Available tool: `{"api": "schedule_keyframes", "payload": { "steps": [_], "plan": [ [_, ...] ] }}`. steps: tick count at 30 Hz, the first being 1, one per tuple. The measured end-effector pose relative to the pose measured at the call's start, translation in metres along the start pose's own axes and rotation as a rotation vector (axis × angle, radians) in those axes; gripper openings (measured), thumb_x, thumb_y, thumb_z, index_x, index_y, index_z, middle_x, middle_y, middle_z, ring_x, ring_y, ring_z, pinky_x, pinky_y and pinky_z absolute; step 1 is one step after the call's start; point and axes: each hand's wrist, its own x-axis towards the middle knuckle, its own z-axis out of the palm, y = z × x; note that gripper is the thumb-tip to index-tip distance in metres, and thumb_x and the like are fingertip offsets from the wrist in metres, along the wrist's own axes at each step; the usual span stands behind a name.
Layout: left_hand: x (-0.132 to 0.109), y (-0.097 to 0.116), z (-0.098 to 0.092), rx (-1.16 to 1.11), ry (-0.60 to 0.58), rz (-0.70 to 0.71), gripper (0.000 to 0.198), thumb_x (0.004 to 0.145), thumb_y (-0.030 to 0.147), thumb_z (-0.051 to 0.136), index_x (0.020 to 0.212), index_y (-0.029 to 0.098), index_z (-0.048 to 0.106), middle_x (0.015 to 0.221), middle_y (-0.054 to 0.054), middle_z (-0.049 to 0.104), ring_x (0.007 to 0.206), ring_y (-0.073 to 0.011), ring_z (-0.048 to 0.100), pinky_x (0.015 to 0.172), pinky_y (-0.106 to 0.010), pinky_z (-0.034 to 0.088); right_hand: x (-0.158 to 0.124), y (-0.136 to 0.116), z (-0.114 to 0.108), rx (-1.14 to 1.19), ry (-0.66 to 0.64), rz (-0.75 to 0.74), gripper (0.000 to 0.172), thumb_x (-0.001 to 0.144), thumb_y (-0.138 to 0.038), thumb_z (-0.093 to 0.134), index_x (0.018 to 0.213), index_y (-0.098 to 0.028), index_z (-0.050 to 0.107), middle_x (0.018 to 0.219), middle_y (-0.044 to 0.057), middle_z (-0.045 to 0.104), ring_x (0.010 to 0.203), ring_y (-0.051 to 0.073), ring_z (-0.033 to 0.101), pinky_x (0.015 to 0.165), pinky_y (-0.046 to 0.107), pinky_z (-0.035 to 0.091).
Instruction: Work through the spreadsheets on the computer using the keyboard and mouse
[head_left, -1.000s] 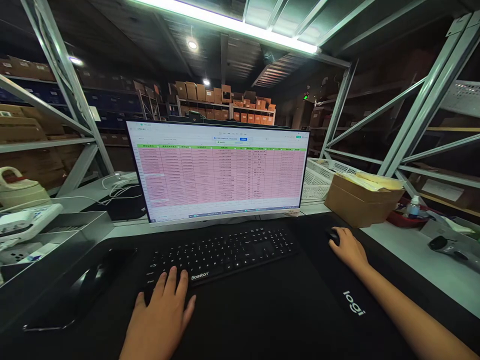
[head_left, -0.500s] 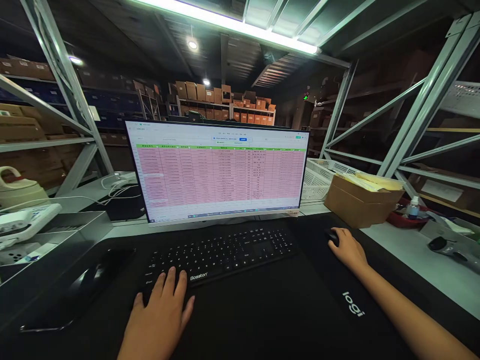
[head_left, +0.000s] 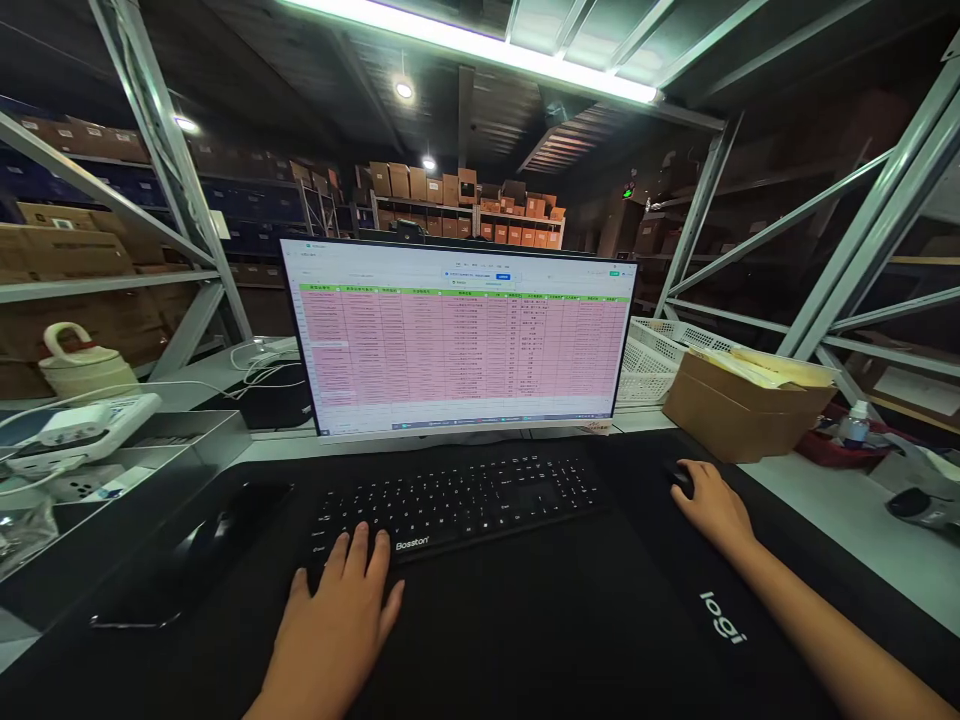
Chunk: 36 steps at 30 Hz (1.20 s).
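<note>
My left hand [head_left: 341,605] lies with fingers spread on the near left corner of a black keyboard [head_left: 465,505]. On the right, my right hand [head_left: 712,508] is curled over a black computer mouse [head_left: 682,482], most of which the fingers hide. Both rest on a wide black desk mat [head_left: 525,630] with white "logi" lettering. Behind the keyboard stands a monitor [head_left: 465,340] showing a spreadsheet with pink rows and a green header line.
Right of the monitor are a cardboard box [head_left: 742,405] holding papers, white plastic baskets [head_left: 649,370], and a small bottle [head_left: 855,425]. On the left, a grey tray [head_left: 202,450] with a power strip sits near a cream jug [head_left: 82,370]. Metal shelf posts [head_left: 889,215] frame the desk.
The head view has turned slightly left, so everything sits further right in the picture. Both hands keep their places on the keyboard and mouse; the spreadsheet looks the same.
</note>
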Motion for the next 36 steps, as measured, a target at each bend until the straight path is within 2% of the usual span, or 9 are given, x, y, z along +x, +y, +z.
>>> {"api": "schedule_keyframes", "payload": {
  "steps": [29, 36],
  "plan": [
    [0.0007, 0.0016, -0.0009, 0.019, -0.013, 0.006, 0.056, 0.096, 0.030, 0.028, 0.146, 0.011, 0.042, 0.157, -0.021, 0.038, 0.143, -0.0377, 0.042, 0.106, -0.062, 0.044, 0.0006, 0.0022, 0.0022, 0.013, -0.012, 0.002, 0.051, 0.089, -0.043, 0.038, 0.134, -0.022, 0.051, 0.136, 0.010, 0.056, 0.114, 0.026, 0.061, 0.096, 0.041, 0.048],
    [-0.0007, 0.0008, -0.0044, 0.019, -0.009, -0.004, 0.055, 0.095, 0.029, 0.027, 0.145, 0.013, 0.046, 0.156, -0.019, 0.040, 0.142, -0.0358, 0.044, 0.105, -0.061, 0.046, 0.0005, 0.0013, 0.0016, 0.020, -0.006, 0.001, 0.050, 0.089, -0.042, 0.039, 0.133, -0.021, 0.052, 0.135, 0.011, 0.056, 0.115, 0.026, 0.061, 0.097, 0.041, 0.048]
  ]
}}
